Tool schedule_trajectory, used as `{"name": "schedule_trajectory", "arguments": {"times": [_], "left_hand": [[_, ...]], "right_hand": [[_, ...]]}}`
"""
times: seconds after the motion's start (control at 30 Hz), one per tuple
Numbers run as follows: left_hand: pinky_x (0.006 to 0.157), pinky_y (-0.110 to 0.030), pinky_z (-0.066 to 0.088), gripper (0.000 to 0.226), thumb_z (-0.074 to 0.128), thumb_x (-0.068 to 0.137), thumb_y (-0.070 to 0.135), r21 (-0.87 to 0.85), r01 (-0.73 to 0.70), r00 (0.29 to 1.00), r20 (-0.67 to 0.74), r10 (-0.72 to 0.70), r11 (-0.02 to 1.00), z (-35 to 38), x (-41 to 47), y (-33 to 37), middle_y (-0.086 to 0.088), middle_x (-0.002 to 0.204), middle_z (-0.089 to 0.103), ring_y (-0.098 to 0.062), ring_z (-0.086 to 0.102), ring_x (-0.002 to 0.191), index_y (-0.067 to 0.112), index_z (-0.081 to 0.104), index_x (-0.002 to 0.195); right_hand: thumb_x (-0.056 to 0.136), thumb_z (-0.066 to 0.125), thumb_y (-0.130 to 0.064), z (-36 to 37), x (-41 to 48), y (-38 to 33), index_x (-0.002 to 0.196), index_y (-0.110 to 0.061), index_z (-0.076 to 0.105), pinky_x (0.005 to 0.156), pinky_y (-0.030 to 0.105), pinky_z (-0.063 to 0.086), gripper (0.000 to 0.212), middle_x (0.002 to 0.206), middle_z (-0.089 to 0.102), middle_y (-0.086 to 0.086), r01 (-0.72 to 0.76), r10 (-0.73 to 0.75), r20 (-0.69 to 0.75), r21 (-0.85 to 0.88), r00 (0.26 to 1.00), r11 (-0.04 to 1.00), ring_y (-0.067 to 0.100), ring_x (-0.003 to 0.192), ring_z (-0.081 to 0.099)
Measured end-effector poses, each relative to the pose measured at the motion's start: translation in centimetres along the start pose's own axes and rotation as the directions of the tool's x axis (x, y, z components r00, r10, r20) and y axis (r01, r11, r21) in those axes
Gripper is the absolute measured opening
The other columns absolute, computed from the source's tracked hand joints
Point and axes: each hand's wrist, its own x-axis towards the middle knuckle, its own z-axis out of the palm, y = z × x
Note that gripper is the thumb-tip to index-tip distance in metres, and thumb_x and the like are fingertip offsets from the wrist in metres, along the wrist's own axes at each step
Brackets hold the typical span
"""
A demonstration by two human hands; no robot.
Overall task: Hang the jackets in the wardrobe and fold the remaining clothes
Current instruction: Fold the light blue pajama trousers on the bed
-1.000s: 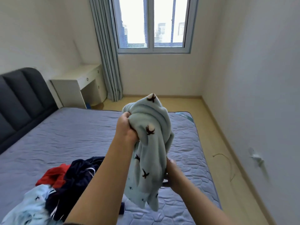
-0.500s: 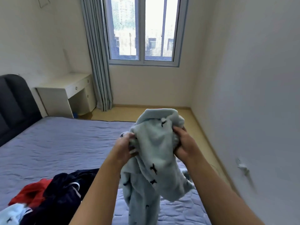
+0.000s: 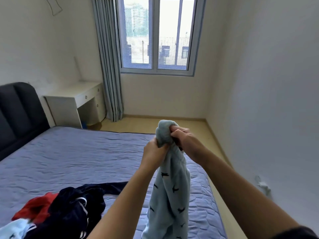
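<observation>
A pale blue garment with small dark bird prints (image 3: 170, 192) hangs over the bed's right side, held up at its bunched top. My left hand (image 3: 154, 153) grips that bunch from the left. My right hand (image 3: 185, 139) grips it from the right, a little higher, with the fabric poking out above its fingers. Lower left on the bed lies a heap of clothes: a dark navy garment with white stripes (image 3: 76, 209), a red one (image 3: 37, 208) and another pale blue printed piece (image 3: 16, 229). No wardrobe is in view.
The bed with a grey-blue quilted cover (image 3: 69, 159) fills the left and middle, its dark padded headboard (image 3: 19, 114) at the far left. A white desk (image 3: 74, 104) stands by the grey curtain (image 3: 110, 69) under the window. Wood floor (image 3: 219, 163) runs along the right wall.
My right hand came up from the garment's lower part to its top beside my left hand. Both hands now bunch the top together, and the garment hangs longer and straighter.
</observation>
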Motion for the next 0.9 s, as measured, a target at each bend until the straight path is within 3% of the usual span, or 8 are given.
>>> {"name": "schedule_trajectory", "arguments": {"times": [0.07,0.13,0.23,0.37,0.5,0.63,0.77,0.9], "left_hand": [[0.065,-0.026,0.052,0.010,0.065,0.082,0.022,-0.017,-0.062,0.998,-0.009,0.062,0.998,-0.3,0.5,0.5,0.003,0.080,0.067,-0.019,0.065,0.083,0.029,0.057,0.079],[0.073,-0.031,0.054,0.019,0.069,0.079,0.024,-0.008,-0.137,0.990,-0.020,0.137,0.991,-0.9,0.7,1.1,0.000,0.091,0.064,-0.015,0.063,0.087,0.028,0.054,0.088],[0.075,-0.029,0.055,0.048,0.079,0.074,0.029,-0.028,-0.247,0.969,-0.002,0.247,0.969,-1.7,1.2,2.6,0.004,0.104,0.056,-0.012,0.061,0.090,0.023,0.044,0.106],[0.079,-0.034,0.055,0.050,0.077,0.078,0.020,0.017,-0.290,0.949,0.132,0.285,0.957,-2.9,2.5,4.3,-0.004,0.095,0.064,-0.021,0.066,0.084,0.028,0.050,0.119],[0.069,-0.021,0.053,0.008,0.077,0.077,0.020,0.070,-0.278,0.944,0.207,0.258,0.958,-3.2,3.1,3.9,0.009,0.077,0.070,-0.007,0.063,0.073,0.025,0.073,0.083],[0.057,-0.008,0.042,0.015,0.080,0.074,0.019,0.143,-0.321,0.947,0.081,0.312,0.936,-3.8,4.0,4.6,0.015,0.064,0.065,0.006,0.055,0.057,0.028,0.070,0.067],[0.055,-0.008,0.041,0.008,0.078,0.076,0.013,-0.016,-0.305,0.952,-0.034,0.304,0.952,-5.8,5.8,7.1,0.007,0.065,0.060,-0.002,0.049,0.059,0.015,0.071,0.077],[0.064,-0.005,0.044,0.009,0.071,0.083,0.016,0.179,-0.432,0.900,0.153,0.409,0.884,-9.0,6.9,9.7,0.010,0.082,0.065,0.000,0.057,0.076,0.025,0.072,0.083]], "right_hand": [[0.086,0.042,-0.007,-0.5,-0.4,-0.4,0.075,-0.007,0.057,0.060,0.017,0.034,0.018,0.063,0.046,-0.006,0.006,-0.004,0.032,-0.036,0.999,0.999,0.004,0.060,0.040],[0.089,0.042,-0.005,-1.2,-0.7,-0.3,0.101,-0.019,0.068,0.074,0.026,0.042,0.031,0.084,0.058,0.010,-0.011,0.012,0.019,-0.014,1.000,1.000,0.013,0.080,0.049],[0.092,0.042,0.004,-2.1,-0.8,-0.5,0.128,-0.040,0.053,0.085,0.029,0.050,0.059,0.104,0.062,0.006,0.004,-0.010,0.078,0.077,0.997,0.997,0.015,0.098,0.057],[0.089,0.048,0.012,-2.4,-0.9,-0.2,0.134,-0.033,0.048,0.095,0.043,0.047,0.064,0.113,0.061,0.011,-0.020,-0.001,0.182,0.113,0.983,0.993,0.024,0.102,0.056],[0.082,0.061,0.008,-2.4,-1.6,1.2,0.132,-0.023,0.049,0.094,0.045,0.046,0.060,0.114,0.062,0.015,-0.071,0.023,0.172,0.280,0.985,0.957,0.028,0.100,0.059],[0.084,0.065,0.005,-2.0,-2.5,3.8,0.126,-0.013,0.043,0.090,0.040,0.053,0.050,0.111,0.064,0.018,-0.143,0.112,0.129,0.261,0.985,0.955,0.027,0.096,0.064],[0.084,0.069,-0.010,-3.1,-4.2,6.6,0.124,-0.008,0.052,0.096,0.035,0.051,0.044,0.120,0.064,0.014,-0.322,0.385,0.415,-0.216,0.825,0.922,0.025,0.110,0.062],[0.086,0.066,-0.021,-4.3,-4.3,8.4,0.116,-0.006,0.062,0.094,0.033,0.050,0.034,0.122,0.064,0.010,-0.124,0.600,0.344,-0.789,0.722,0.602,0.023,0.108,0.061]]}}
